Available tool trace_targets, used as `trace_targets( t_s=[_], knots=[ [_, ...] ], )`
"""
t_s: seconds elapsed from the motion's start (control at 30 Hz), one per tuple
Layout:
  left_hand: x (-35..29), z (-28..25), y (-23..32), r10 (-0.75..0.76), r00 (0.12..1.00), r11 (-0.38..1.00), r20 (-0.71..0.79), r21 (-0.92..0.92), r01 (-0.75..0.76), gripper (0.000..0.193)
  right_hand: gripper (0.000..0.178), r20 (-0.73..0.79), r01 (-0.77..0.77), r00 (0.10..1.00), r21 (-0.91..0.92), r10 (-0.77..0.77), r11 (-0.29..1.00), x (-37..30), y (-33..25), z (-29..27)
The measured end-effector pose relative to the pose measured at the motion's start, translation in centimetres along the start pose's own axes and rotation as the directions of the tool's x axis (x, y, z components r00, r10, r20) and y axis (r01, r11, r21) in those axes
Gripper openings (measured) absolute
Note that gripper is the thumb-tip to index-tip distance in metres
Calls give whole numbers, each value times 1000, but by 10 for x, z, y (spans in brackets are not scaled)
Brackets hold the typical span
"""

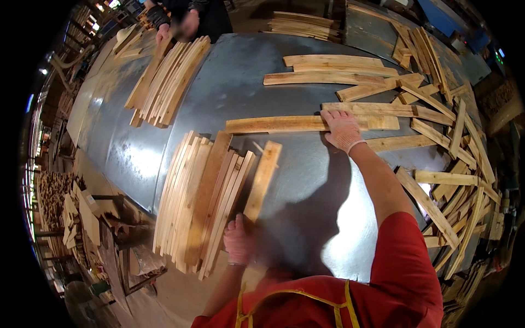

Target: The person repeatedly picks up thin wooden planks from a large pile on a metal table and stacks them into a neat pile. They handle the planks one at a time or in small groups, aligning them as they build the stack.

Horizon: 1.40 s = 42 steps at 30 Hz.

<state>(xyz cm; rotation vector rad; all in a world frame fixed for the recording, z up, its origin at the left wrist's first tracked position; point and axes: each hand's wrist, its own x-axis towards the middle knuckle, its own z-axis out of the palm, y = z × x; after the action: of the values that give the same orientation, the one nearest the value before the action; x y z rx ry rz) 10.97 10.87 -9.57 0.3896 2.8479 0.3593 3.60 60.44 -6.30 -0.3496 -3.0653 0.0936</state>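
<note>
My right hand [343, 129], in a pale knitted work glove, is stretched out and lies with its fingers flat across wooden slats. Under and left of it runs a long slat [276, 124]; another slat [377, 109] reaches right from the fingertips. My left hand [238, 241], also gloved, is low beside the near end of a row of slats on edge [188, 202]. Its thumb points up and its fingers lean toward the outermost slat; their tips are partly hidden. A short loose slat [263, 177] lies just beyond the left hand.
A jumbled heap of slats [465, 191] covers the right side of the metal table [219, 82]. Several slats [333, 78] lie at the far middle. At the far left, a co-worker's hands [178, 27] are by another row of slats [175, 79]. A scrap pile [57, 194] stands left.
</note>
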Motion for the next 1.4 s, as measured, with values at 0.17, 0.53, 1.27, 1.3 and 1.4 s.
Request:
trace_targets(
  t_s=[0.17,0.53,1.27,1.3,1.4],
  knots=[
    [2,-12,7,-26,1000,1000,0,-13,26,86,73,329,-4,943,-109,40,994,-19,2,-38],
    [-3,-28,-11,179,879,394,441,-851,347,70,82,396,-423,906,845,150,327,-195,-180,-14],
    [-28,-32,1,457,887,823,-72,411,-391,86,43,48,-575,812,-112,582,811,-296,88,-36],
    [-30,-28,13,473,880,820,-32,380,-427,88,42,61,-538,829,-183,556,823,-298,104,-36],
    [-36,-19,67,600,800,774,27,235,-588,92,30,-4,-447,889,-218,457,868,-298,134,-25]
  ],
)
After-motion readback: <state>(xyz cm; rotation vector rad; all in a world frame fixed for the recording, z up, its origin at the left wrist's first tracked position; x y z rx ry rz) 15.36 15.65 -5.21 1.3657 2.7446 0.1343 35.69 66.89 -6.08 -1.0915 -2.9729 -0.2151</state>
